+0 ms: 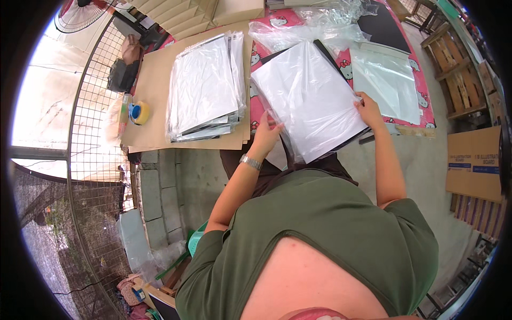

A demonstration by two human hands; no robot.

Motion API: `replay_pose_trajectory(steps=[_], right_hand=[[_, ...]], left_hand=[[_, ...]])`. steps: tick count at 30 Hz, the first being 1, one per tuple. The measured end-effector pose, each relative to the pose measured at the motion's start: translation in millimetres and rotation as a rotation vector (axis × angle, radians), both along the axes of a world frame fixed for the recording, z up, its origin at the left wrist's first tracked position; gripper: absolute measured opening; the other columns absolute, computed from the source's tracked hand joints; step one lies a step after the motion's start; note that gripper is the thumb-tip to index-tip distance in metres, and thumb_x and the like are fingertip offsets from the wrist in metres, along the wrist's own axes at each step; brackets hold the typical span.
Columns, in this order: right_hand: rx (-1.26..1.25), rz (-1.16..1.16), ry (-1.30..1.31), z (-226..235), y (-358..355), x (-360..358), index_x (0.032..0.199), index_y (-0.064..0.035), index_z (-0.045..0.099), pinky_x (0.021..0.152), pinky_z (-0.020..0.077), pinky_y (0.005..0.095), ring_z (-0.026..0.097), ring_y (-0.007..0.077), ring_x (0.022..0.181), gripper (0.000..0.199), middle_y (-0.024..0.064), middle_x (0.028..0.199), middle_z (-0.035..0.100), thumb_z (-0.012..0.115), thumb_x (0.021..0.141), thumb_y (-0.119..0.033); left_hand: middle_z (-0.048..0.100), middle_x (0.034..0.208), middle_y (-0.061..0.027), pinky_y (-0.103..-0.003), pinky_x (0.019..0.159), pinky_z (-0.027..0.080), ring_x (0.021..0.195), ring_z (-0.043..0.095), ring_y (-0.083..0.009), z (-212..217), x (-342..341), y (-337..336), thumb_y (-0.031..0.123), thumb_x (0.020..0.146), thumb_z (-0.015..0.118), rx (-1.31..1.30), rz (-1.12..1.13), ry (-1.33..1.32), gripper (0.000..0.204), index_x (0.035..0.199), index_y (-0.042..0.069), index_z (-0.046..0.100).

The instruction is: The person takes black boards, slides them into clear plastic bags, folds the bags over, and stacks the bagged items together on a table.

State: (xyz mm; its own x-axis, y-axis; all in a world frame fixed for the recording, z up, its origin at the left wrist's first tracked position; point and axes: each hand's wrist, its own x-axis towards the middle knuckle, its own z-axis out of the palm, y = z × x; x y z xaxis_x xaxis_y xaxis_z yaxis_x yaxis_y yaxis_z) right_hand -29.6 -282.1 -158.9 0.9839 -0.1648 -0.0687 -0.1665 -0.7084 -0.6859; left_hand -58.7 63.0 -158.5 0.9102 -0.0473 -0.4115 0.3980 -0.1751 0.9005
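A white board in a clear plastic sleeve (pixel 312 96) lies tilted in front of me, its near end reaching past the table edge above my lap. My right hand (pixel 368 110) grips its right edge, with the thumb and fingers closed on it. At the left edge is my left hand (pixel 266 132), its thumb and fingers apart, touching the plastic; a metal watch (pixel 250 161) is on that wrist. Dark board edges show beneath the white one. To the left rests a pile of plastic-sleeved white boards (pixel 205 85), and to the right a stack of pale boards (pixel 385 80) under clear plastic.
Brown cardboard sheets (pixel 152 96) underlie the left pile. A yellow tape roll (pixel 140 113) sits at their left edge. Crumpled clear plastic (pixel 320 26) and a black board (pixel 385 31) lie farther back on the pink patterned cloth (pixel 426 101). A cardboard box (pixel 473 160) stands at right.
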Motion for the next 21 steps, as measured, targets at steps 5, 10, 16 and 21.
replay_pose_trajectory(steps=[5,10,16,21], right_hand=[[-0.348,-0.009,-0.006,-12.0,-11.1,19.5,0.109,-0.0048,0.056,0.078,0.0462,0.0406,0.059,0.0320,0.086,0.032,0.0170,0.089,0.061,0.061,0.080,-0.016],[-0.493,-0.024,-0.268,18.5,44.0,48.7,0.106,-0.0052,0.059,0.083,0.0457,0.0420,0.056,0.0304,0.099,0.030,0.0164,0.108,0.058,0.061,0.079,-0.017],[0.502,0.567,-0.085,35.7,231.8,50.7,0.101,-0.0019,0.061,0.069,0.0494,0.0317,0.063,0.0213,0.073,0.023,0.0136,0.086,0.065,0.060,0.081,-0.013],[0.902,0.406,0.271,-4.1,306.3,76.9,0.098,0.0020,0.061,0.062,0.0496,0.0288,0.060,0.0163,0.068,0.019,0.0102,0.080,0.063,0.057,0.085,-0.012]], left_hand=[[0.053,0.115,-0.0160,-0.036,0.083,0.044,0.102,0.052,-0.0279,6.1,9.7,72.4,0.011,0.079,0.064,0.578,0.031,-0.697,0.031,0.107,0.002,0.057],[0.046,0.126,-0.0180,-0.044,0.099,0.034,0.124,0.036,-0.0335,22.6,51.4,136.2,0.021,0.076,0.066,1.049,-0.033,-0.874,0.036,0.108,0.005,0.058],[0.056,0.118,-0.0132,-0.040,0.090,0.043,0.110,0.051,-0.0296,21.7,73.0,157.0,0.031,0.074,0.069,0.981,-0.316,-0.684,0.046,0.113,0.009,0.058],[0.061,0.109,-0.0071,-0.034,0.078,0.049,0.097,0.058,-0.0240,23.3,74.8,169.2,0.032,0.071,0.071,1.096,-0.390,-0.810,0.043,0.107,0.011,0.061]])
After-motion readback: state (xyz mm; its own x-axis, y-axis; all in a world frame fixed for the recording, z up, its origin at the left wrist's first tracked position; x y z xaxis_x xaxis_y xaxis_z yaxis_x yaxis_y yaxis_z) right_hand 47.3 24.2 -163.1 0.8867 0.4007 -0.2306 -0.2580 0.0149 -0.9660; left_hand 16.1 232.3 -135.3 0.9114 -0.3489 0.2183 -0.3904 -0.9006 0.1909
